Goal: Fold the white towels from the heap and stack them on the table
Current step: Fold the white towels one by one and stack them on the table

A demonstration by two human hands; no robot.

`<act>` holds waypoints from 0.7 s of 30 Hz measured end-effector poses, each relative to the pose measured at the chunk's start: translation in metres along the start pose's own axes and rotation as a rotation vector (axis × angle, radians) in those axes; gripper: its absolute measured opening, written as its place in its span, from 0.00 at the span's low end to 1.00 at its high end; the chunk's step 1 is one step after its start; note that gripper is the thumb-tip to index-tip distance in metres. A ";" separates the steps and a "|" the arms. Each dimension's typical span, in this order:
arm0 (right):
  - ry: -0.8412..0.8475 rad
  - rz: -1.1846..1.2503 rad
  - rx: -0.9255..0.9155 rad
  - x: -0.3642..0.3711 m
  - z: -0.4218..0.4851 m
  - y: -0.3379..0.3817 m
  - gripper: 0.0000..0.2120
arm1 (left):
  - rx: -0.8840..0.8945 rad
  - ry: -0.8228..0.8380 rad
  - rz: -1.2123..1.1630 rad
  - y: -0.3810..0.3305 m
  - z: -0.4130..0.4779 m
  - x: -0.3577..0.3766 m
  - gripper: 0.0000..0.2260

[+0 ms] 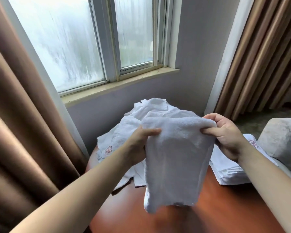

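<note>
Held towel point(176, 158): white terry. You pinch its top edge with your left hand point(139, 142) and your right hand point(225, 132). It hangs slack in mid-air, near centre, with its uneven bottom edge over the table point(217, 207).
Heap point(134, 121): your unfolded white towels, crumpled, far left on the table, partly behind the held towel. One at the left edge shows a reddish embroidered mark.
Stack point(228, 172): folded white towels lying flat on the table's right side, with a reddish mark on top.
Table: glossy reddish-brown wood.

Two forearms are shown, uncovered from the wrists to the edge of view. The left hand point(138, 142) and the right hand point(226, 135) are likewise left bare.
</note>
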State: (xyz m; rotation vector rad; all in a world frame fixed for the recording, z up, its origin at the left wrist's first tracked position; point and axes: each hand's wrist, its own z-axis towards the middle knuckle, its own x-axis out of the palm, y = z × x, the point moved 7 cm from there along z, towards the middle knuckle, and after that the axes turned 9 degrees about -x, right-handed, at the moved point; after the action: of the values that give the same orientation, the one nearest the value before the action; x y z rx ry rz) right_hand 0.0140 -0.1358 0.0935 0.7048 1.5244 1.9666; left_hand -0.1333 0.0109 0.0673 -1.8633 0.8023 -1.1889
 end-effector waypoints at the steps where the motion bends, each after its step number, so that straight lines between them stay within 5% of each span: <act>1: -0.010 -0.002 0.002 -0.001 0.000 -0.001 0.15 | -0.012 -0.012 -0.011 0.001 0.002 -0.002 0.19; 11: -0.084 0.001 0.010 -0.009 -0.001 -0.003 0.14 | 0.242 -0.260 0.135 -0.024 0.003 -0.015 0.08; 15: -0.097 0.042 -0.010 -0.006 0.000 0.001 0.14 | 0.287 -0.242 0.054 -0.026 0.006 -0.016 0.05; 18: -0.114 0.088 -0.015 -0.005 0.001 0.004 0.14 | 0.239 -0.129 0.013 -0.023 0.007 -0.011 0.09; 21: -0.112 0.123 -0.016 -0.003 0.004 0.007 0.13 | 0.186 -0.050 0.062 -0.018 0.006 -0.010 0.23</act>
State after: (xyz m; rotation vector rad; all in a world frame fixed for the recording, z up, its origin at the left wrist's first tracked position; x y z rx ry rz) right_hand 0.0180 -0.1369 0.1006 0.9055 1.4275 1.9899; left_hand -0.1297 0.0300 0.0768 -1.6978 0.6928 -1.1333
